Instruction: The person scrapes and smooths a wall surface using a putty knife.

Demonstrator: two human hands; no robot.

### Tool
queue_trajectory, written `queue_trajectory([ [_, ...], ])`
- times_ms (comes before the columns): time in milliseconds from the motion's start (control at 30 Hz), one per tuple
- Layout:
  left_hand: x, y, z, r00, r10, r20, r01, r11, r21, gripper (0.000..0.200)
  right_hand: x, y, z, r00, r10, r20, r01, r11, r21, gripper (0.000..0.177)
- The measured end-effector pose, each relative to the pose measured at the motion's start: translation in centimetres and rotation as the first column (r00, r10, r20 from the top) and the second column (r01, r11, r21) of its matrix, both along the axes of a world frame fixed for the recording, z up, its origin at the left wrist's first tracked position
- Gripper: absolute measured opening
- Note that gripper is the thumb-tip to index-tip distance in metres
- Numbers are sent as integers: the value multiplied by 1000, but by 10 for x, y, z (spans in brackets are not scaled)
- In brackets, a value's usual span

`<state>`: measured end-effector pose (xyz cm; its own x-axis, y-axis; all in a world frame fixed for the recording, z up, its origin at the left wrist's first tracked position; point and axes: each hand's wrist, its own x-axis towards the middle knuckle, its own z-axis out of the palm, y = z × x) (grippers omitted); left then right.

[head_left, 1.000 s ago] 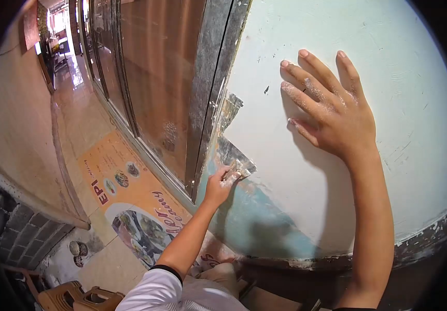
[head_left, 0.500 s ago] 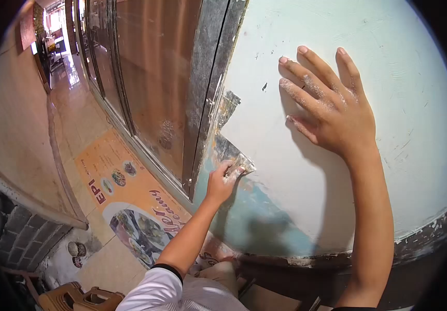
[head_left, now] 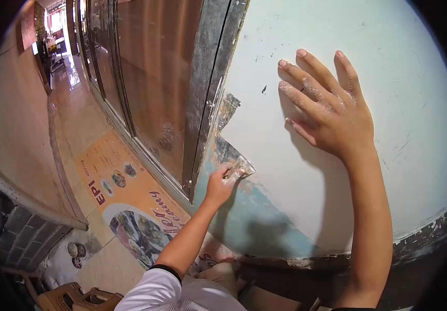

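My left hand (head_left: 220,184) is closed around a scraper (head_left: 245,166), whose worn, whitish blade lies against the wall (head_left: 296,192). Around the blade the pale coating gives way to patchy turquoise paint (head_left: 249,212) and a dark grey, rough patch (head_left: 225,149). White dust clings to the fingers; they hide most of the tool's handle. Higher up and to the right, my right hand (head_left: 332,106) rests palm down on the pale wall with fingers spread, holding nothing. Flecks of white dust cover its knuckles too.
A dark, worn door frame (head_left: 205,78) with a glass panel (head_left: 153,67) borders the wall on the left. An orange printed banner (head_left: 112,160) lies on the tiled floor. Brown plastic stools (head_left: 78,298) and a grey block wall (head_left: 24,228) stand at lower left.
Both hands keep nearly the same places. The scraper's blade shows at a slightly different angle, and the right hand appears shifted very slightly downward.
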<state>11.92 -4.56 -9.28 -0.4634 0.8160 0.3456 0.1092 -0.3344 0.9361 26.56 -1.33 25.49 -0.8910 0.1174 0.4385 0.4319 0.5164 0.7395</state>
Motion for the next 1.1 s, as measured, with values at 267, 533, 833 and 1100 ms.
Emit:
queue_trajectory([
  [267, 8, 1, 2, 998, 56, -2, -55, 998, 35, 31, 0, 0, -1, 1000, -1, 3, 1, 1000, 6, 52],
  [533, 12, 1, 4, 998, 63, -19, -63, 998, -16, 24, 0, 1, -2, 999, -31, 15, 31, 999, -27, 61],
  [833, 7, 3, 6, 1000, 17, 22, -17, 1000, -25, 26, 1, 3, 0, 1000, 24, -4, -24, 1000, 10, 46],
  [1100, 4, -9, 20, 999, 29, -23, -31, 996, -85, 33, 2, 3, -1, 999, -26, 24, 27, 999, -34, 60],
])
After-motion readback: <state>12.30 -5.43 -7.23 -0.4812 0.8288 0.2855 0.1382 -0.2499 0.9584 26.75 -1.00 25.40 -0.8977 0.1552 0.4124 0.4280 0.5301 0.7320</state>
